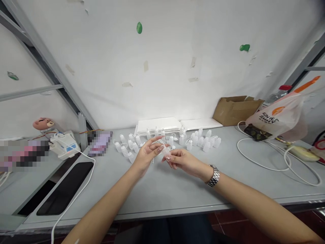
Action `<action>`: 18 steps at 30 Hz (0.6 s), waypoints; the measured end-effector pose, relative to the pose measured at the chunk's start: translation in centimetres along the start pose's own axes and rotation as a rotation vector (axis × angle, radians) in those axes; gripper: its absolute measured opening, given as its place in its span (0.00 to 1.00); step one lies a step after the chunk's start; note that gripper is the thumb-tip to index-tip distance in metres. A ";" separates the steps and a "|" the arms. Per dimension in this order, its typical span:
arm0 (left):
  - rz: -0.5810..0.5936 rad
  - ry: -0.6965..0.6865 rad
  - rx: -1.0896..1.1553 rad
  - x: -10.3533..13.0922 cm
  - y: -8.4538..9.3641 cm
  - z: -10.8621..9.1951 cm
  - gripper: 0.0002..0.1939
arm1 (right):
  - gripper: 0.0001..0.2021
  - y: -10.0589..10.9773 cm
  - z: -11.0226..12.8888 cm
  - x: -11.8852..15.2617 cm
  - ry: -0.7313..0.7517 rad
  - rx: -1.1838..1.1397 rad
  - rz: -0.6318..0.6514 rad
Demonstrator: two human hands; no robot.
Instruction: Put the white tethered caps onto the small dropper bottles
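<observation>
A small translucent squeeze bottle (pixel 166 150) is held just above the desk, between my two hands. My right hand (pixel 181 159) pinches its lower side with thumb and fingers. The fingers of my left hand (pixel 148 150) close around its upper end; the cap there is partly hidden. Behind and left of my hands stand several similar bottles with needle tips and tethered caps (pixel 123 149). Another group of plain-looking white bottles (pixel 207 146) is bunched to the right, some upright and some leaning.
Flat white boxes or sheets (pixel 159 124) lie against the wall. A cardboard box (pixel 233 110) and a plastic bag (pixel 281 117) stand at the back right, beside a looped white cable (pixel 266 167). A black phone-like slab (pixel 65 188) and a white power strip (pixel 66 145) occupy the left.
</observation>
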State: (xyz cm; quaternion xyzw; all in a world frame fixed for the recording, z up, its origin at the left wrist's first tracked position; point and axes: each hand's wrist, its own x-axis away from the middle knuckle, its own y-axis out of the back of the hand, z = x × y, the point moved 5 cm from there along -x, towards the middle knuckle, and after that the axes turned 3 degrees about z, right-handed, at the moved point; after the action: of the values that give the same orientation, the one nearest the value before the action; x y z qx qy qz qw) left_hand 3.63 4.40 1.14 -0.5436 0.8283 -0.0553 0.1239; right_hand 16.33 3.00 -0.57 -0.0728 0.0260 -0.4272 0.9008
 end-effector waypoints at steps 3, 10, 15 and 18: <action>-0.037 0.016 0.010 -0.1 0.1 0.6 0.24 | 0.14 -0.1 -0.2 0.0 -0.013 0.066 -0.004; -0.165 -0.036 -0.052 -0.6 1.1 1.1 0.26 | 0.14 0.8 0.5 -0.1 0.034 0.014 -0.062; -0.337 -0.164 -0.741 -1.1 2.9 1.4 0.17 | 0.12 2.5 2.3 0.5 0.147 0.033 -0.175; -0.210 -0.193 -1.157 -1.7 2.5 2.7 0.18 | 0.12 2.6 2.7 0.6 0.158 0.037 -0.198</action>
State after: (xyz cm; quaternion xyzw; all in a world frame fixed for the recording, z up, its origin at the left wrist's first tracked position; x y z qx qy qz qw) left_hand 2.77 7.05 -1.77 -0.6045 0.6505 0.4428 -0.1239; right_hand 19.01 4.40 1.68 -0.0248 0.0816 -0.5188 0.8506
